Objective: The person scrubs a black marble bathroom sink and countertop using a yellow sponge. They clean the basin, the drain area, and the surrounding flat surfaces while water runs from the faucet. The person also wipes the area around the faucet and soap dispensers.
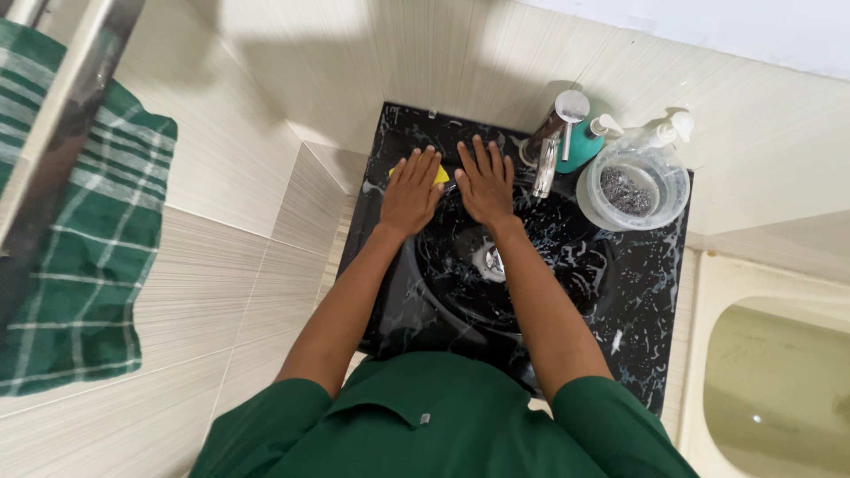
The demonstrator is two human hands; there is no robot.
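Observation:
Both my hands are stretched out flat over a black marbled sink (584,292), fingers spread. My left hand (411,190) lies on top of a yellow sponge (439,174) at the sink's far rim, with only the sponge's edges showing. My right hand (486,181) hovers palm down beside it, over the basin, holding nothing. The round metal drain (492,259) sits in the bowl below my right wrist. A chrome faucet (551,142) stands just right of my right hand.
A teal soap dispenser (583,144), a clear pump bottle (660,134) and a clear plastic tub holding steel wool (630,188) stand at the back right of the counter. A green checked towel (84,230) hangs at left. A pale basin (775,372) lies at right.

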